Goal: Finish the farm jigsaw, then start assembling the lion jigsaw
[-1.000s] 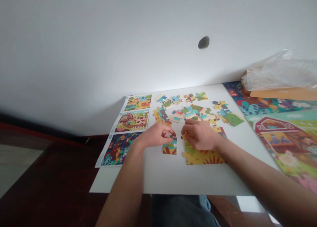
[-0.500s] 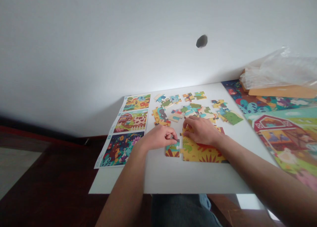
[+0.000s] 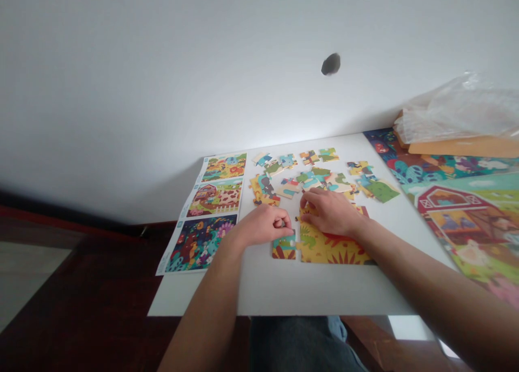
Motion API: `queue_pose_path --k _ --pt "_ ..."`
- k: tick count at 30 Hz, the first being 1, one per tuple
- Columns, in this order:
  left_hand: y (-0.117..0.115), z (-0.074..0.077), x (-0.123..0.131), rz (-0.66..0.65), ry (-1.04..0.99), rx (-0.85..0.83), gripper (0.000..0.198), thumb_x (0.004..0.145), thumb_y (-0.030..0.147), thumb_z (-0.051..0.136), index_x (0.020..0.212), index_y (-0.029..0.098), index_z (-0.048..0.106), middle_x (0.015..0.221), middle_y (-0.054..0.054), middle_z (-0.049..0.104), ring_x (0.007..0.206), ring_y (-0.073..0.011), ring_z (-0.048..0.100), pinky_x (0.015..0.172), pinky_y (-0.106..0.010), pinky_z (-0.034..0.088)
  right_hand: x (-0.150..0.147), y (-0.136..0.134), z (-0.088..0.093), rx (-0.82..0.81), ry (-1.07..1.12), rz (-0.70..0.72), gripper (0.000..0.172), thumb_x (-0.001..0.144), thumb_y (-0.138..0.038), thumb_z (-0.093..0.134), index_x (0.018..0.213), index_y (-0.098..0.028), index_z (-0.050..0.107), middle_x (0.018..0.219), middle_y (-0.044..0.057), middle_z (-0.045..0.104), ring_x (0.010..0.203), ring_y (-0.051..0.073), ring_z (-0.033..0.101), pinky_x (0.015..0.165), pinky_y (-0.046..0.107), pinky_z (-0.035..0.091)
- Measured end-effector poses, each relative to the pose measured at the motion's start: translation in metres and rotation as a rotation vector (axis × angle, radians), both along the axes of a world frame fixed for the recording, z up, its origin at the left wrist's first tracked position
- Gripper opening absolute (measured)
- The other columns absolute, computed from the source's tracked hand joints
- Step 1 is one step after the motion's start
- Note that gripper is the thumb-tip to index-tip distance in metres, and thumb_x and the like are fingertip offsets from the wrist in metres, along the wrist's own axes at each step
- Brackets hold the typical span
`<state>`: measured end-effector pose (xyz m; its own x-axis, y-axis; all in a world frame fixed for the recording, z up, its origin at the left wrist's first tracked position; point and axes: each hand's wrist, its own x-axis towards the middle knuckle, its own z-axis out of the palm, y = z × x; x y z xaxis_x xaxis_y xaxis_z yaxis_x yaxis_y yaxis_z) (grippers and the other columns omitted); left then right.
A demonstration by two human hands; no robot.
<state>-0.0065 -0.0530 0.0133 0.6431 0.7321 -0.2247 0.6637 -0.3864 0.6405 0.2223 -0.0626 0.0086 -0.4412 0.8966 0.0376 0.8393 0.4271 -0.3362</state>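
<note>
A yellow-and-red cardboard jigsaw section [image 3: 334, 247] is lying near the front edge of the white tabletop [image 3: 284, 291], with the right hand [image 3: 330, 212] pressing on it, fingers [image 3: 308, 199] spreading open across its upper-left corner and gripping nothing. The left hand [image 3: 261, 226] is curling, its fingertips [image 3: 287, 223] closing at the top edge of a small multicoloured jigsaw section [image 3: 284, 248] just beside the larger one; the hand hides that edge, so the hold is hard to make out. Loose printed jigsaw pieces [image 3: 308, 177] are lying scattered beyond the hands, and a printed picture sheet [image 3: 198, 242] is lying along the tabletop's left edge.
</note>
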Motion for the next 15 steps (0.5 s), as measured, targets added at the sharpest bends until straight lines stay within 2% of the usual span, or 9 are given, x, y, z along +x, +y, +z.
queue_pose_path --k 15 --pt "0.0007 -0.0052 0.0016 0.02 -0.006 0.042 0.019 0.083 0.037 0.067 0.081 0.018 0.069 0.053 0.007 0.043 0.05 -0.0084 0.038 0.052 -0.022 0.028 -0.0001 -0.0003 0.002 -0.004 -0.013 0.012 0.02 0.087 -0.04 0.06 0.099 -0.025 0.063 0.103 0.003 0.067 0.087 0.019 0.063 0.066 0.028 0.036"
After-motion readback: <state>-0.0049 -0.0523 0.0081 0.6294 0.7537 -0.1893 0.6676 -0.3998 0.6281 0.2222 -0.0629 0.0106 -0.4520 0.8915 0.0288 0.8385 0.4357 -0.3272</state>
